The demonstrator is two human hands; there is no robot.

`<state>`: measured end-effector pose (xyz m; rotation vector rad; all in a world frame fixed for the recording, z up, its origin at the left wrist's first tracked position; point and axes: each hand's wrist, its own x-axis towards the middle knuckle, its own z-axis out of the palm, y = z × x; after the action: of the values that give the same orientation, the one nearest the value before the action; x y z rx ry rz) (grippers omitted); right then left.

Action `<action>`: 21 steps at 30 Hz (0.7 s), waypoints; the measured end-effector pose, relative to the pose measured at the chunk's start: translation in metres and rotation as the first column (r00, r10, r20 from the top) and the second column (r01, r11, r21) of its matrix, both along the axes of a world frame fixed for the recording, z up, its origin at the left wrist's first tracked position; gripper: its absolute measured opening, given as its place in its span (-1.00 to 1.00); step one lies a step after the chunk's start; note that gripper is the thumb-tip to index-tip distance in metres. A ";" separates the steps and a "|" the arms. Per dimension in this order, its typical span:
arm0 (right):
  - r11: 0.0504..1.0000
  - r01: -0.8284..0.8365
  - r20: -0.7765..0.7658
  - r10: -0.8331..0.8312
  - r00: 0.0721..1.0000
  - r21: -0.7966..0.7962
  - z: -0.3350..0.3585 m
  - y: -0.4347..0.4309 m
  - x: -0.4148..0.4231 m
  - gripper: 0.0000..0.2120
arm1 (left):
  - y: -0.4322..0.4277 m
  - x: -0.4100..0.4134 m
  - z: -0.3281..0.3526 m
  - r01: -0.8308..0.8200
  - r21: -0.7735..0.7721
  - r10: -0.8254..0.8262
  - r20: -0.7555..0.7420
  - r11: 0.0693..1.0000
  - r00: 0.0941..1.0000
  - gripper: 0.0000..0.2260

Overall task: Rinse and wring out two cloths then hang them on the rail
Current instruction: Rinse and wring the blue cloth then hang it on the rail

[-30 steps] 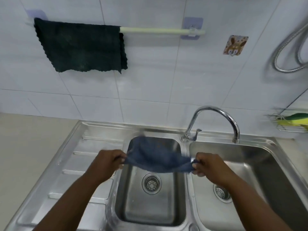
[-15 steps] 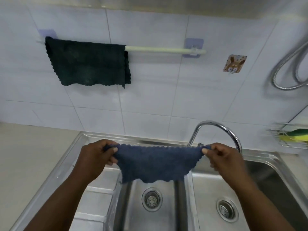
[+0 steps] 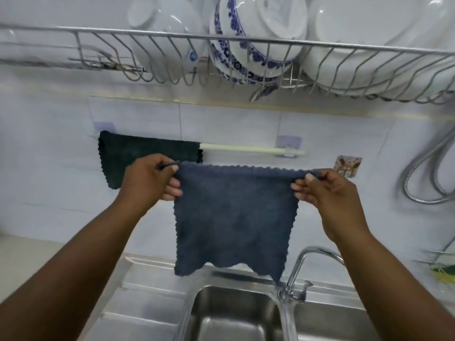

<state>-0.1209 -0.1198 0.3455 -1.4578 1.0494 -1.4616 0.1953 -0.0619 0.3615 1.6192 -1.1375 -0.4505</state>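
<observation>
A blue cloth (image 3: pixel 234 217) hangs spread flat between my hands, held by its two top corners. My left hand (image 3: pixel 150 178) pinches the left corner and my right hand (image 3: pixel 325 190) pinches the right corner. The cloth's top edge sits just below and in front of the white rail (image 3: pixel 251 149) on the tiled wall. A dark green cloth (image 3: pixel 133 153) hangs over the rail's left part, partly hidden behind my left hand. The rail's right part is bare.
A wire dish rack (image 3: pixel 246 60) with white and blue-patterned bowls hangs close above the rail. Below are the steel double sink (image 3: pixel 231 313) and its curved tap (image 3: pixel 310 262). A metal hose (image 3: pixel 423 178) loops on the right wall, near a small hook sticker (image 3: pixel 348 166).
Both hands have lifted the blue cloth from over the sink up to rail height, spreading it flat. The view has tilted up and now shows the dish rack.
</observation>
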 end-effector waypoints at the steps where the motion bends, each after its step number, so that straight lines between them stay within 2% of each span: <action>1: 1.000 -0.007 0.012 0.008 1.000 -0.026 0.009 -0.006 0.003 -0.93 | -0.005 0.001 0.009 -0.019 -0.056 0.017 -0.040 0.998 0.999 -0.92; 5: 0.988 0.030 -0.047 -0.038 0.998 -0.152 0.038 -0.020 0.018 -0.92 | -0.019 0.004 0.036 -0.050 -0.245 0.011 -0.159 0.968 0.987 -0.90; 9: 0.951 0.094 -0.140 -0.141 0.980 -0.295 0.053 -0.031 0.032 -0.77 | -0.035 0.008 0.050 -0.071 -0.406 0.038 -0.089 0.911 0.995 -0.92; 13: 0.893 0.056 -0.324 -0.220 0.920 -0.446 0.053 -0.051 0.047 -0.55 | -0.064 0.014 0.049 -0.080 -0.443 0.056 -0.069 0.893 0.996 -0.92; 15: 0.863 0.000 -0.503 -0.294 0.813 -0.505 0.048 -0.067 0.051 -0.43 | -0.078 0.015 0.045 -0.082 -0.445 0.086 -0.011 0.892 0.996 -0.87; 16: 0.859 -0.039 -0.605 -0.326 0.726 -0.510 0.044 -0.075 0.052 -0.38 | -0.084 0.015 0.043 -0.070 -0.441 0.099 0.043 0.895 0.994 -0.84; 18: 0.829 -0.116 -0.756 -0.429 0.495 -0.547 0.034 -0.088 0.050 -0.35 | -0.092 0.016 0.034 -0.015 -0.406 0.094 0.175 0.914 0.980 -0.75; 20: 0.772 -0.232 -0.804 -0.548 0.228 -0.592 0.021 -0.099 0.047 -0.34 | -0.101 0.021 0.019 0.056 -0.331 0.056 0.320 0.942 0.946 -0.66; 21: 0.757 -0.267 -0.802 -0.581 0.140 -0.596 0.015 -0.103 0.045 -0.33 | -0.104 0.025 0.010 0.092 -0.289 0.027 0.383 0.953 0.923 -0.62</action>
<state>-0.0763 -0.2233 0.3609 -3.2015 1.5762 -0.7673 0.2201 -0.1661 0.3711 1.4510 -1.4493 0.0315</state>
